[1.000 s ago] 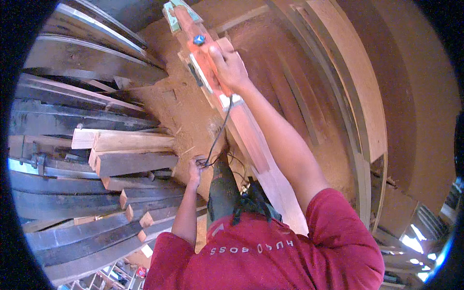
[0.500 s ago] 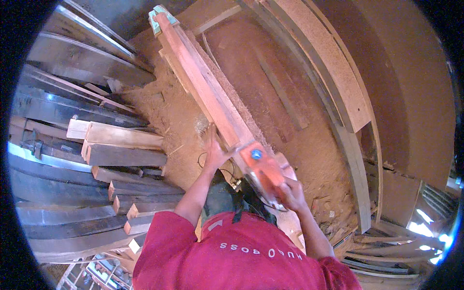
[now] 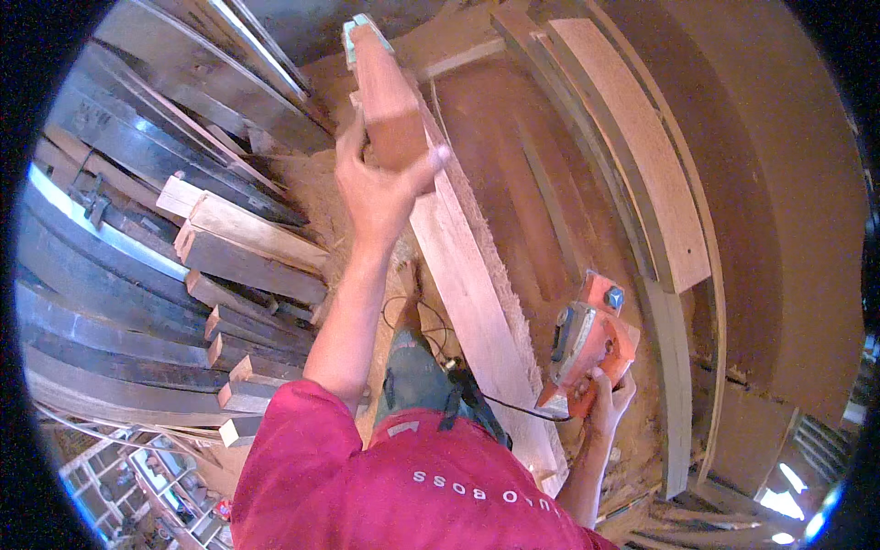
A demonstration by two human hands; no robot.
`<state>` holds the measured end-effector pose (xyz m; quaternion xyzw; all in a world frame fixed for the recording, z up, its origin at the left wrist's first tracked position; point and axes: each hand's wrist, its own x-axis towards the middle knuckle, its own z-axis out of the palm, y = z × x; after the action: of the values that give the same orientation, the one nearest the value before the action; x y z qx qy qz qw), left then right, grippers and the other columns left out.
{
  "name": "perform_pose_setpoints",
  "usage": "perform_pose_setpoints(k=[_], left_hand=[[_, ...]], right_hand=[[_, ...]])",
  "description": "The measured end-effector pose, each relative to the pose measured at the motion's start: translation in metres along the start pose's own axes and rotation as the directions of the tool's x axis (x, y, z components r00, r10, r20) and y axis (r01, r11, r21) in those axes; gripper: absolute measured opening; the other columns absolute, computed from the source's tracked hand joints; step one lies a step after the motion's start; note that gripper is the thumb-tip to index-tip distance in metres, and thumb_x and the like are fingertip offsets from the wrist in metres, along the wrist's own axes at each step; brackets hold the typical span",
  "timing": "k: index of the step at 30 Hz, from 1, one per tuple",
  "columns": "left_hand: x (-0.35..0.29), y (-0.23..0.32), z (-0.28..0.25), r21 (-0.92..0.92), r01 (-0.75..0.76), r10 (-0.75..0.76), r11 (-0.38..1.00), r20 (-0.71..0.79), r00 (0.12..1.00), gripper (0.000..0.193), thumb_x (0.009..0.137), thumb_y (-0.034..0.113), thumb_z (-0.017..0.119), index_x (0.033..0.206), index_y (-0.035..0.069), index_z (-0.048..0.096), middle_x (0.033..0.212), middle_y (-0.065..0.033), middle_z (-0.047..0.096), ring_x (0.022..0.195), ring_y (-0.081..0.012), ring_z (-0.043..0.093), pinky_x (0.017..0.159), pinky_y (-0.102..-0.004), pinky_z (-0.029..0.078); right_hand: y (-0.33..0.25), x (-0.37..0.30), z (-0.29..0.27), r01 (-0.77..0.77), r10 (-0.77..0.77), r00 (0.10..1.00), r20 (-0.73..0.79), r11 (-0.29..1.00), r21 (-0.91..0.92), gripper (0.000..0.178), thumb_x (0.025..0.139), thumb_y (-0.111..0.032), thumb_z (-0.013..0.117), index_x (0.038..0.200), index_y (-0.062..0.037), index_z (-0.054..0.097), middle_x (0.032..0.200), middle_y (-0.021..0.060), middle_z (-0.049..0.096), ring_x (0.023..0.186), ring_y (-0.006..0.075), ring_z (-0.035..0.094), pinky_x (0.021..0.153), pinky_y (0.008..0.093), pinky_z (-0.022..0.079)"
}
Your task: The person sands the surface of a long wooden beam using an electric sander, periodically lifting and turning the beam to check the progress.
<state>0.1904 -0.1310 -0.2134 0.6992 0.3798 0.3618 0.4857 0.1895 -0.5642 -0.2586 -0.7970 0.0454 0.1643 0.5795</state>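
My left hand (image 3: 374, 197) is closed around the near end of a reddish wooden plank (image 3: 392, 101), fingers on its left side and thumb on its right. That end is raised toward me, showing its flat cut face. Its far end rests by a pale green block (image 3: 350, 44). Below runs a long, lighter beam (image 3: 467, 284) edged with shavings. Off to the beam's right, my right hand (image 3: 607, 403) grips an orange electric hand planer (image 3: 594, 339) with a blue knob, held tilted and apart from the wood. A black cord (image 3: 518, 406) trails from the planer toward my waist.
Several dark timbers with pale cut ends (image 3: 252, 266) lie stacked at the left. Long boards (image 3: 632, 147) lie along the right side, next to a brown sheet (image 3: 742, 211). Sawdust covers the floor. A slatted frame (image 3: 115, 481) stands at the lower left.
The planer has come off the plank and moved right, turning on its side. My left hand has moved forward from beside the plank to grasp its near end, which has risen.
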Motion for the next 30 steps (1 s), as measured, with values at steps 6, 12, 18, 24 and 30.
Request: perform_pose_setpoints(k=[6, 12, 18, 24, 30], left_hand=[[0.038, 0.030, -0.006, -0.192, -0.073, 0.065, 0.979, -0.047, 0.997, 0.065, 0.059, 0.029, 0.092, 0.108, -0.007, 0.068, 0.101, -0.0145, 0.070, 0.089, -0.0198, 0.069, 0.081, -0.0340, 0.056], [0.036, 0.036, 0.001, -0.288, -0.088, 0.075, 0.954, -0.055, 0.996, 0.055, 0.062, 0.025, 0.091, 0.103, -0.004, 0.069, 0.092, -0.0099, 0.072, 0.081, -0.0161, 0.068, 0.077, -0.0308, 0.056], [0.035, 0.035, -0.002, -0.315, -0.099, 0.086, 0.944, -0.056, 0.995, 0.060, 0.062, 0.027, 0.092, 0.105, -0.005, 0.067, 0.094, -0.0108, 0.072, 0.082, -0.0165, 0.068, 0.075, -0.0311, 0.055], [-0.065, -0.069, 0.016, 0.012, 0.171, -0.172, 0.985, 0.076, 0.982, 0.063, 0.060, 0.024, 0.094, 0.109, -0.002, 0.063, 0.100, -0.0099, 0.069, 0.092, -0.0212, 0.066, 0.084, -0.0356, 0.054], [-0.151, -0.226, 0.048, -0.106, 0.142, -0.119, 0.984, 0.202, 0.972, 0.085, 0.062, 0.025, 0.094, 0.130, -0.005, 0.054, 0.118, -0.0162, 0.066, 0.108, -0.0273, 0.064, 0.094, -0.0381, 0.051]], right_hand=[[-0.017, 0.008, 0.024, -0.055, 0.072, 0.989, -0.129, 0.991, 0.125, 0.036, 0.089, -0.022, 0.065, 0.117, 0.0013, 0.060, 0.091, 0.0045, 0.061, 0.077, 0.0133, 0.060, 0.065, 0.0284, 0.050], [-0.026, 0.014, 0.038, -0.166, 0.168, 0.986, 0.010, 0.962, 0.218, 0.038, 0.093, -0.026, 0.061, 0.122, -0.0018, 0.056, 0.086, 0.0010, 0.057, 0.068, 0.0104, 0.056, 0.057, 0.0253, 0.046], [0.003, 0.025, 0.038, -0.227, 0.233, 0.972, -0.013, 0.957, 0.179, 0.035, 0.096, -0.033, 0.060, 0.115, -0.0039, 0.058, 0.079, 0.0005, 0.056, 0.057, 0.0096, 0.052, 0.048, 0.0249, 0.043], [-0.015, 0.015, 0.046, -0.264, 0.273, 0.960, -0.056, 0.956, 0.132, 0.050, 0.104, -0.050, 0.044, 0.103, -0.0040, 0.063, 0.072, 0.0002, 0.058, 0.062, 0.0091, 0.056, 0.053, 0.0272, 0.044], [-0.021, 0.015, 0.082, -0.133, 0.134, 0.990, 0.050, 0.991, -0.028, 0.056, 0.105, -0.056, 0.035, 0.095, -0.0053, 0.055, 0.067, 0.0028, 0.055, 0.055, 0.0156, 0.054, 0.048, 0.0317, 0.044]])
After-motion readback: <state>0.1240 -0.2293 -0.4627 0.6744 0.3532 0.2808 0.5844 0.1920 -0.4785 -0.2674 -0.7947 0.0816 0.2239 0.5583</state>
